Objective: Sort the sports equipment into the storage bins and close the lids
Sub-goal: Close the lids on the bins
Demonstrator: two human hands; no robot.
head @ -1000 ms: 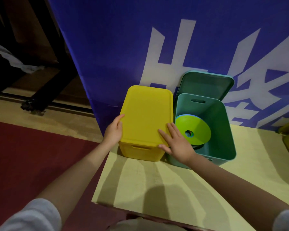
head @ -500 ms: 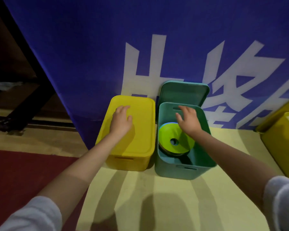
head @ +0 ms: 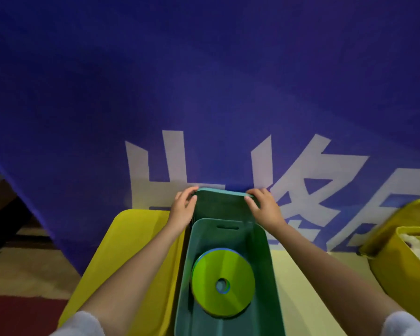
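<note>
Your left hand and your right hand both hold the green lid — one on each top corner, fingers curled over its edge. The lid stands up, leaning on the blue banner just behind the open green bin. Inside that bin lies a stack of flat cones, lime green on top. The yellow bin to your left has its lid on — another yellow bin sits open at your right
</note>
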